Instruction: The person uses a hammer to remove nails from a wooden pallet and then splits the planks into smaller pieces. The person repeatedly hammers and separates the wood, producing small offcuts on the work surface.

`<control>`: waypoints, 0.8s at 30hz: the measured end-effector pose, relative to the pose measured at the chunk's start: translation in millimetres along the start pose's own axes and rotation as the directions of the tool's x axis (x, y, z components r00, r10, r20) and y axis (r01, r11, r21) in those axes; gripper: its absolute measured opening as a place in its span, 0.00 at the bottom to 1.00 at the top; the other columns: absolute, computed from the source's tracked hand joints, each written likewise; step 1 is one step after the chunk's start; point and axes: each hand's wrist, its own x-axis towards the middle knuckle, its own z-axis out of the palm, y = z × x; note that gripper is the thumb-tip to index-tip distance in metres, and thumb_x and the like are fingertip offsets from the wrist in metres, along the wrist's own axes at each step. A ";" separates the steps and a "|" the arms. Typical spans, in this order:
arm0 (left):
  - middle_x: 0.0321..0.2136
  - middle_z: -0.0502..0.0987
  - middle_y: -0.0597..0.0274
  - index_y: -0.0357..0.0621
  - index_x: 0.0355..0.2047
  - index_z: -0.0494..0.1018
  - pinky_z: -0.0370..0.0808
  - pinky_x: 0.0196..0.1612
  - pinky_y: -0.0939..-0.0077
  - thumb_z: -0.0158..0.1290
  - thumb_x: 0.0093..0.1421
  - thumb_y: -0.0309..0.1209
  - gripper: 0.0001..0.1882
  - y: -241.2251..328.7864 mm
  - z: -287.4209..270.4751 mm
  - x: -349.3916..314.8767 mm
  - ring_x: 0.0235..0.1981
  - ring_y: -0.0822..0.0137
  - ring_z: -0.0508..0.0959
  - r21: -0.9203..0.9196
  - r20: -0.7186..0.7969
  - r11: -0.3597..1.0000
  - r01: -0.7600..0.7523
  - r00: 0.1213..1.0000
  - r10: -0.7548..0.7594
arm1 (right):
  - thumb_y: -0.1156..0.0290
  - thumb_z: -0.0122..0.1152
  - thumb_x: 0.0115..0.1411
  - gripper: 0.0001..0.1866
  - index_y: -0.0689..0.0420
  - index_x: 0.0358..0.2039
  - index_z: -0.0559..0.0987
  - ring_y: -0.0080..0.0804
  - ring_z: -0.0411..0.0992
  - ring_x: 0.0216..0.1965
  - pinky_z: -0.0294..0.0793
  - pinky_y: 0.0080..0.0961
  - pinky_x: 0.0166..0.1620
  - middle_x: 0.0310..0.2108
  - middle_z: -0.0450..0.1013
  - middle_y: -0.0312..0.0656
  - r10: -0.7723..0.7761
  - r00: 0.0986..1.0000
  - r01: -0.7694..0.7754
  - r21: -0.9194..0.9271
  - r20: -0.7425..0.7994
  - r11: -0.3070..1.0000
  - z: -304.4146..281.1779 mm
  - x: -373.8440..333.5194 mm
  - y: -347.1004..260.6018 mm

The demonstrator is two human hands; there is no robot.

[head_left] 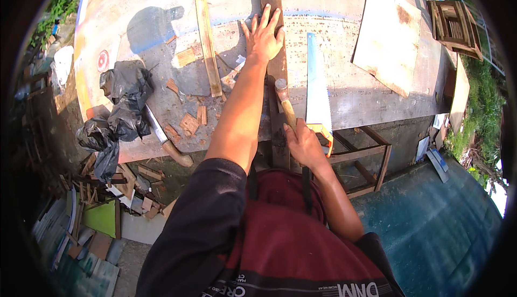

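Observation:
A long dark-brown wooden plank (pixel 277 66) runs from the far side of the worktable (pixel 242 16) past its near edge. My left hand (pixel 264 37) lies flat on it with fingers spread, pressing near its left side. Lower down, my right hand (pixel 306 145) is closed around the wooden handle of a hammer (pixel 289 110). The hammer's head is up against or just over the plank; I cannot tell whether it touches. Right of the hammer lies a handsaw (pixel 316 84), its blade pointing away and its orange-yellow handle beside my right hand.
Left of my arm are a pale wood strip (pixel 205 33), wood offcuts (pixel 189 124), a wooden-handled knife (pixel 156 127) and a crumpled black plastic bag (pixel 129 89). A plywood sheet (pixel 390 38) lies at right. Below the table edge stands a wooden frame (pixel 377 170); scrap wood (pixel 99 243) is piled lower left.

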 end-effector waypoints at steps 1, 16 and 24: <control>0.77 0.40 0.78 0.75 0.74 0.49 0.37 0.75 0.35 0.42 0.70 0.50 0.33 -0.4 -0.5 1.1 0.74 0.49 0.52 0.006 -0.001 1.000 -0.002 1.000 0.002 | 0.63 0.55 0.69 0.17 0.67 0.38 0.67 0.75 0.73 0.32 0.71 0.61 0.33 0.24 0.73 0.70 -0.010 1.000 0.011 0.018 -0.020 1.000 3.7 -3.2 2.7; 0.77 0.40 0.77 0.75 0.74 0.48 0.38 0.75 0.37 0.42 0.70 0.50 0.34 1.2 -3.5 -2.5 0.73 0.49 0.53 0.013 0.039 1.000 0.002 0.999 -0.003 | 0.63 0.57 0.69 0.16 0.62 0.45 0.65 0.71 0.75 0.32 0.72 0.59 0.33 0.26 0.74 0.68 -0.021 0.966 0.062 0.154 -0.257 0.986 78.2 -14.7 82.8; 0.77 0.41 0.75 0.73 0.75 0.48 0.39 0.74 0.33 0.42 0.70 0.50 0.34 -4.3 -0.4 1.1 0.72 0.45 0.56 0.002 -0.009 1.000 -0.022 1.000 0.022 | 0.56 0.57 0.70 0.22 0.68 0.39 0.74 0.64 0.76 0.27 0.72 0.49 0.32 0.23 0.74 0.63 0.117 0.987 -0.094 0.197 -0.111 0.976 18.3 4.2 25.0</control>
